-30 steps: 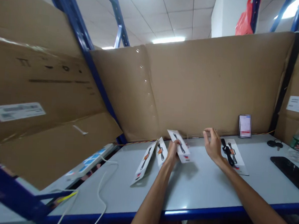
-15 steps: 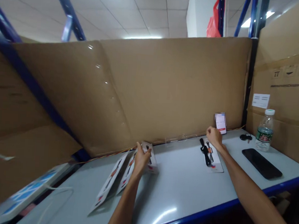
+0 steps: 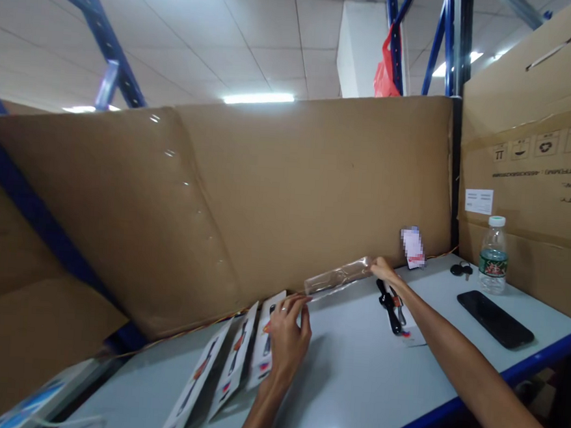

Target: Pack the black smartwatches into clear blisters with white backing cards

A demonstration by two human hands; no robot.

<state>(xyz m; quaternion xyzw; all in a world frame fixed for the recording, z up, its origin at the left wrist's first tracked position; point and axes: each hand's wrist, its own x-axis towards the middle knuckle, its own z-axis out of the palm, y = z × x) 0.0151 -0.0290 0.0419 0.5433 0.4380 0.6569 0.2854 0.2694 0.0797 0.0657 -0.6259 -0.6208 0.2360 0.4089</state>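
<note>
My right hand (image 3: 384,270) pinches the right end of a clear plastic blister shell (image 3: 337,279), raised along the back of the table. My left hand (image 3: 291,325) has bent fingers with a gap between thumb and forefinger. Its fingertips are close to the shell's left end; contact there is unclear. Beside it on the left, a printed card (image 3: 261,352) leans on the back panel, partly covered by the hand. Two more such cards, a middle card (image 3: 235,360) and a left card (image 3: 195,384), lean alongside. Below my right wrist, a black strap-like item (image 3: 389,306) lies on a flat printed card (image 3: 411,334).
A lit phone (image 3: 413,248) leans on the cardboard back panel (image 3: 307,189). To the right are keys (image 3: 461,269), a water bottle (image 3: 493,258) and a black phone (image 3: 496,319). A power strip (image 3: 42,396) with a white cable is at the left edge.
My right hand has lifted the clear plastic shell off the table's back edge. My left hand has let go of the right-hand leaning card and moved toward the shell. The view has shifted.
</note>
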